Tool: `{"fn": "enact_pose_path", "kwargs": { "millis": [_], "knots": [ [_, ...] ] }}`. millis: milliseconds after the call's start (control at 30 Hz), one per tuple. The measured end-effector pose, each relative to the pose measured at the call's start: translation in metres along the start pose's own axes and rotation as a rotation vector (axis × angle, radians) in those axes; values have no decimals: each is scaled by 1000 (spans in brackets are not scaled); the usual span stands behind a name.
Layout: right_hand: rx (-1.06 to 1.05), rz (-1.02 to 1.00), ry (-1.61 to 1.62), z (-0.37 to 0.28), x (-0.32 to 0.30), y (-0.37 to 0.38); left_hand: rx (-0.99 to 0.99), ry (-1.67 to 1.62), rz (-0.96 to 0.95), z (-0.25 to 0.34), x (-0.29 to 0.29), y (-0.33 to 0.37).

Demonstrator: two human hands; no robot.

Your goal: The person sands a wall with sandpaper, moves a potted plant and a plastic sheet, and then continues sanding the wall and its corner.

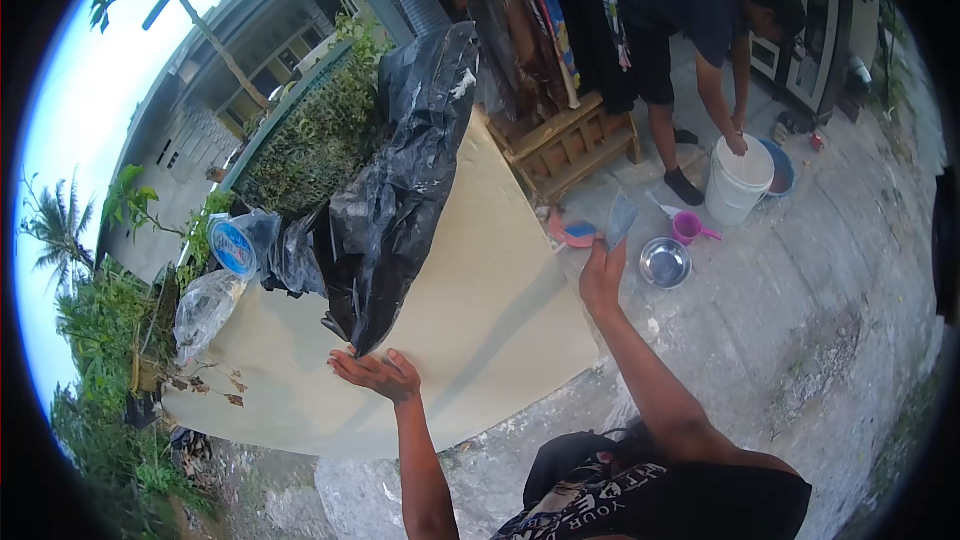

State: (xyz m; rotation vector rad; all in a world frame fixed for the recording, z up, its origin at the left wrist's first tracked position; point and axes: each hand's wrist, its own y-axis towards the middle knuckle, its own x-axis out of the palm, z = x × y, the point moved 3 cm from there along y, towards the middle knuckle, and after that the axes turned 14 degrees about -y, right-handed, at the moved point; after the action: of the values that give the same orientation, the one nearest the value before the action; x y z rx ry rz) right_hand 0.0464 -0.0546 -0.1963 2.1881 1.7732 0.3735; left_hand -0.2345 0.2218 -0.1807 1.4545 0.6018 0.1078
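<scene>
Board (pixel 525 305), cream, beneath black plastic (pixel 400 185); concrete (pixel 740 350) alongside

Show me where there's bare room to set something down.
Free: the smooth cream board between the crumpled black plastic sheeting and its right edge; also the grey concrete floor just right of the round silver metal bowl. Crowded: the board's left edge, by a clear plastic bag, and around the pink plastic dipper and white plastic bucket.

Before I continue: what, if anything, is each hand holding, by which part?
Right hand: a flat grey tool, by its lower end. Left hand: open at the tip of the black plastic; no grip shows.
</scene>
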Motion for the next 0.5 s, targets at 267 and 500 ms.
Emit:
{"fn": "enact_pose_path", "kwargs": {
  "millis": [267, 500],
  "knots": [
    [-15, -531, -67, -27, 22, -37, -73, 14, 140, 11, 22, -10],
    [-135, -561, -66, -60, 3, -17, -253, -304, 84, -3, 30, -30]
  ]
}}
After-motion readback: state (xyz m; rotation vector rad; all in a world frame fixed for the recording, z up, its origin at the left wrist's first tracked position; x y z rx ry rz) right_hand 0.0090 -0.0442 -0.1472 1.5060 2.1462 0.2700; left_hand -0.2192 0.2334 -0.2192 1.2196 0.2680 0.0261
